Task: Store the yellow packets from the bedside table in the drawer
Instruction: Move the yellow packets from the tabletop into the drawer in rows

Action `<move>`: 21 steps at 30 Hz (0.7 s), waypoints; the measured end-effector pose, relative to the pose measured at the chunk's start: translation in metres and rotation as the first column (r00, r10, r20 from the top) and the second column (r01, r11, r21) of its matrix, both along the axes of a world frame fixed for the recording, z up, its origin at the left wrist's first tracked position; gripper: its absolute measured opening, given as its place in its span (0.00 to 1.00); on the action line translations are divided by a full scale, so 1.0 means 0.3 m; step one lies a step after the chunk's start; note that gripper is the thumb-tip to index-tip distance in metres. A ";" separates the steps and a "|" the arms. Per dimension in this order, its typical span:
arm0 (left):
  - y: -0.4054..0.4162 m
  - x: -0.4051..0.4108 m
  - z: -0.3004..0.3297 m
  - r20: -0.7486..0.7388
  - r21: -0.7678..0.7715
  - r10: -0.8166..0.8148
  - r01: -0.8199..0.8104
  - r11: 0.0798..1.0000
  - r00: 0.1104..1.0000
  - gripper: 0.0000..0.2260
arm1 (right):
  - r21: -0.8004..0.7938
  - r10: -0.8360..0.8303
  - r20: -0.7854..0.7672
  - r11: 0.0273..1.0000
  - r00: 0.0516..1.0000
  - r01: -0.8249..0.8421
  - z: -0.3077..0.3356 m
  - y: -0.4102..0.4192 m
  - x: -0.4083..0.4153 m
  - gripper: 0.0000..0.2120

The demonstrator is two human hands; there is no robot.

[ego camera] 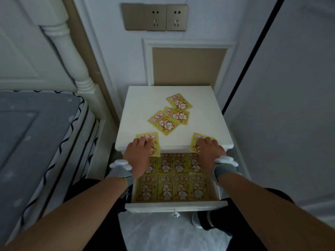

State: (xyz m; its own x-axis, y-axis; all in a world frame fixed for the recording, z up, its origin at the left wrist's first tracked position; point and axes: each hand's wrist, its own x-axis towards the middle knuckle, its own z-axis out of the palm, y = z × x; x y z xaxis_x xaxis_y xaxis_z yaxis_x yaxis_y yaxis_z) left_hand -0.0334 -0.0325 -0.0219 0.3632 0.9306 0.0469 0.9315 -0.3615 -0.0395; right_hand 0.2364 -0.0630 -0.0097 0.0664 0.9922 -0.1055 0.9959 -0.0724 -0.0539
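Three yellow packets with a cartoon cat lie on the white bedside table (pixel 141 105): one at the back (pixel 179 101), one in the middle (pixel 178 115), one to its left (pixel 163 122). My left hand (pixel 137 153) rests flat on a packet (pixel 154 141) that overhangs the table's front edge. My right hand (pixel 208 149) presses on another packet (pixel 196 141) at the front right edge. Below, the pulled-out drawer (pixel 175 205) holds several packets (pixel 174 189) laid in rows.
A bed with a grey cover (pixel 36 142) and a white bedpost (pixel 72 60) stands to the left. The wall with sockets (pixel 155 17) is behind the table. A glass knob (pixel 175 213) sticks out from the drawer front, above my knees.
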 end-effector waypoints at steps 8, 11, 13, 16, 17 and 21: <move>-0.230 0.109 -0.111 0.094 0.006 -0.304 0.305 0.952 0.948 0.22 | -0.316 0.093 -0.077 0.942 0.993 -0.113 -0.137 -0.141 -0.047 0.25; -0.273 0.141 -0.198 0.106 -0.105 -0.219 0.230 0.967 0.970 0.20 | -0.439 0.065 -0.100 0.892 0.993 -0.103 -0.196 -0.171 -0.038 0.25; -0.266 0.151 -0.244 0.079 -0.145 -0.181 0.191 0.971 0.980 0.18 | -0.494 0.054 -0.129 0.862 0.990 -0.111 -0.222 -0.159 -0.028 0.26; -0.204 0.199 -0.270 0.108 -0.191 -0.081 0.100 0.976 0.991 0.18 | -0.462 0.067 -0.119 0.880 0.991 -0.114 -0.252 -0.080 -0.002 0.22; -0.175 0.220 -0.271 0.112 -0.199 -0.043 0.065 0.978 0.993 0.18 | -0.442 0.056 -0.090 0.893 0.994 -0.090 -0.268 -0.045 0.010 0.20; -0.069 0.286 -0.298 0.103 -0.259 -0.021 0.047 0.965 0.995 0.21 | -0.416 0.020 -0.026 0.909 0.999 -0.029 -0.305 0.049 0.023 0.23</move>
State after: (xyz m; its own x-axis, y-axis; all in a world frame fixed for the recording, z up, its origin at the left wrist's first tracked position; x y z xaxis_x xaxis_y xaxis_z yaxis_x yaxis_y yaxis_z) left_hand 0.0525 -0.0531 -0.1112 0.4005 0.9024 -0.1589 0.9131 -0.3786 0.1514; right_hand 0.2433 -0.0484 -0.1013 0.0363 0.8594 -0.5100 0.9966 -0.0686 -0.0446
